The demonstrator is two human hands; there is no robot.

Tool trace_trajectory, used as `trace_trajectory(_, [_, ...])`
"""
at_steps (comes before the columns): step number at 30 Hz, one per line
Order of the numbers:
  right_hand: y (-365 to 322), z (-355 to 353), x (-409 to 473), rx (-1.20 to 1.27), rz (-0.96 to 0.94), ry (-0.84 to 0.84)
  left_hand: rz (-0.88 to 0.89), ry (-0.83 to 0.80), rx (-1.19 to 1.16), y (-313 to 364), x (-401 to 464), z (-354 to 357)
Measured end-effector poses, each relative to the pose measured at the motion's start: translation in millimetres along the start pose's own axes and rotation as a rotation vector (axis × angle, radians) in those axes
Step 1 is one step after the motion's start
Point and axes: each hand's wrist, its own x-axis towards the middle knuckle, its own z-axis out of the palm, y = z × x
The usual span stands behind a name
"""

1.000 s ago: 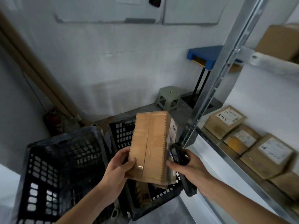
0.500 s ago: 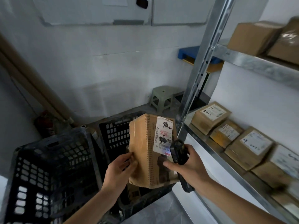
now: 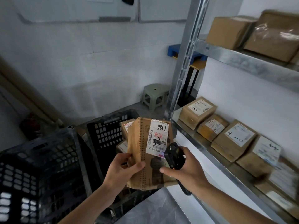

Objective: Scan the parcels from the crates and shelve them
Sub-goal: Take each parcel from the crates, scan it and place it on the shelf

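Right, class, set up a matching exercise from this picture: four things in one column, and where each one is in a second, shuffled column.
Things:
1. parcel
2. scanner
3. green stool
4. black crate

Places:
A. on the floor by the wall
B. in the right hand
C. in the left hand
D. below the held parcel, with more parcels inside

Pairs: 1-C, 2-B, 3-A, 4-D

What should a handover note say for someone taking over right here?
Left hand: grips the parcel, label facing up.
Right hand: holds the scanner at the label's lower edge.
More parcels lie in the far crate; several sit on the shelf.
Done: parcel picked and turned for scanning.
Left: confirm the scan, shelve it, then the remaining parcels.
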Motion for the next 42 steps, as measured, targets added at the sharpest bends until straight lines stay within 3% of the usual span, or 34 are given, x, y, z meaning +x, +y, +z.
trace_trajectory(17, [-23.5, -73.5, -57.9, -0.499, -0.130, 0.034, 0.198, -0.068, 0.236, 36.5, -30.5, 6.4])
trace_trajectory(31, [-75.7, -135.6, -190.8, -0.848, 0.035, 0.203, 0.285, -0.215, 0.323, 70.0, -119.3, 12.9])
trace_trajectory(42, [-95.2, -194.0, -277.4, -0.956, 0.117, 0.300, 0.333, -0.307, 0.380, 97.4, -175.5, 41.4])
